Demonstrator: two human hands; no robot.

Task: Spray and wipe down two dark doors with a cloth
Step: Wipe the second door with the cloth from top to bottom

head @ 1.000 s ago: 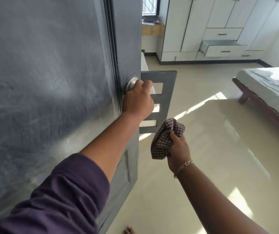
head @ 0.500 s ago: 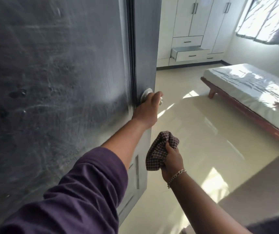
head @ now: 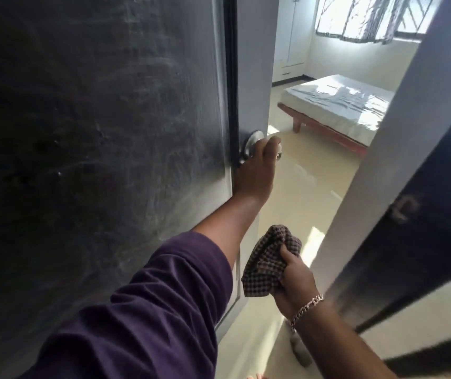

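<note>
One dark door fills the left of the view, its free edge upright beside a lit gap. The gap is bounded on the right by a pale door frame. One round metal knob near the edge is gripped by the left hand, fingers curled round it. One checked cloth is held bunched in the right hand, low in the gap, apart from the door. Through the gap one bed is seen on open floor.

My left hand grips the knob of the dark door; my right hand holds the checked cloth.
</note>
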